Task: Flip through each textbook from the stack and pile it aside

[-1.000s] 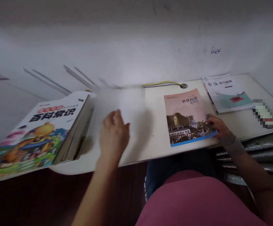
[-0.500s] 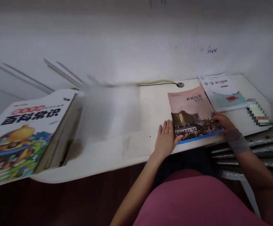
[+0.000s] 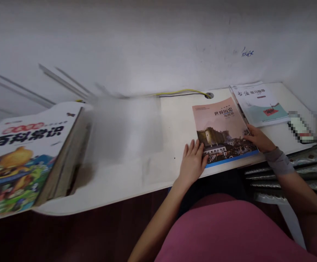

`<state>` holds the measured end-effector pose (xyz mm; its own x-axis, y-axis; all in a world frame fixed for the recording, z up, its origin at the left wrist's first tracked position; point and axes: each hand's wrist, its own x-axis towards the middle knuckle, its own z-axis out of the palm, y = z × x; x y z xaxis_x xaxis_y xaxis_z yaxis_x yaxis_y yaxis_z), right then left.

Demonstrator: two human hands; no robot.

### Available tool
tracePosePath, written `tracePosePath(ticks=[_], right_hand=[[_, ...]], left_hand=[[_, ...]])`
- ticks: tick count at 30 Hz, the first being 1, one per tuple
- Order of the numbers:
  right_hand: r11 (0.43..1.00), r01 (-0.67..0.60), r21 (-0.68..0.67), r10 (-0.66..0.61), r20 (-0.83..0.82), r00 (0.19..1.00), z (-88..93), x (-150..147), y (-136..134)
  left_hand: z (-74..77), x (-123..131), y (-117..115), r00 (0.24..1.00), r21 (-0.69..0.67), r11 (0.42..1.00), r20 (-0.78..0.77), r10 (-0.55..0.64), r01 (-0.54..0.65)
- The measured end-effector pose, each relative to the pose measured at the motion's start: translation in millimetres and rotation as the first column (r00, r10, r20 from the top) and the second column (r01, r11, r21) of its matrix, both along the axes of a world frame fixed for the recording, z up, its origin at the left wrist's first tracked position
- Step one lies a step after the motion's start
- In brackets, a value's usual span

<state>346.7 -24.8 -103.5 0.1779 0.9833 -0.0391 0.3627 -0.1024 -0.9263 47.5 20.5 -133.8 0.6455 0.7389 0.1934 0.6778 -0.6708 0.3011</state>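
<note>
A world-history atlas book (image 3: 215,118) with a pinkish cover and a castle scene lies on the white desk, close to its front edge. My left hand (image 3: 191,162) rests at the book's left edge, fingers stretched and slightly spread, fingertips touching the lower left of the cover. At the right edge, my right hand (image 3: 260,139) grips the book, its thumb on the cover; some of its fingers are hidden. A calligraphy practice book (image 3: 259,103) with a white and teal cover lies just behind and to the right.
On the left stands a thick stack of books topped by a colourful encyclopedia (image 3: 24,156). A yellow cable (image 3: 182,91) runs along the wall to a round hole (image 3: 209,95). A pixelated object (image 3: 301,127) lies at the desk's right end, above folded patterned material (image 3: 308,163).
My left hand's fingers have moved from beside the book onto its edge. My right hand has shifted slightly up along the right edge. The view has turned a little.
</note>
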Motion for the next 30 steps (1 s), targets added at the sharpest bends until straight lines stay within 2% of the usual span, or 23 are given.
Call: tracePosePath(ticks=[3, 7, 10, 13, 18, 26, 30], right_hand=[[0.995, 0.074, 0.064, -0.085, 0.189, 0.978, -3.0, 6, -7], [0.97, 0.157, 0.188, -0.231, 0.492, 0.839, -1.7, 4, -28], [0.967, 0.141, 0.211, -0.242, 0.605, 0.758, -5.0, -2, -47], [0.977, 0.129, 0.168, -0.206, 0.624, 0.754, -12.6, -8, -61], [0.981, 0.117, 0.157, -0.187, 0.582, 0.792, -20.7, -15, -70], [0.969, 0.151, 0.197, -0.237, 0.556, 0.796, -19.5, -17, -74], [0.97, 0.127, 0.205, -0.225, 0.574, 0.787, -17.8, -21, -78]], left_hand=[[0.4, -2, 1, 1.0, -0.009, 1.0, 0.026, -0.005, 0.006], [-0.3, -3, 3, 0.998, -0.029, 1.0, 0.061, -0.009, 0.01], [-0.4, -4, 4, 0.997, -0.035, 0.999, 0.072, -0.016, 0.018], [-0.9, -4, 4, 0.997, -0.039, 0.999, 0.08, -0.015, 0.018], [-1.9, -4, 4, 0.995, -0.051, 0.999, 0.104, 0.003, 0.002], [-1.4, -3, 3, 0.994, -0.044, 0.999, 0.111, 0.002, 0.002], [-0.9, -3, 3, 0.996, -0.028, 1.0, 0.085, -0.004, 0.007]])
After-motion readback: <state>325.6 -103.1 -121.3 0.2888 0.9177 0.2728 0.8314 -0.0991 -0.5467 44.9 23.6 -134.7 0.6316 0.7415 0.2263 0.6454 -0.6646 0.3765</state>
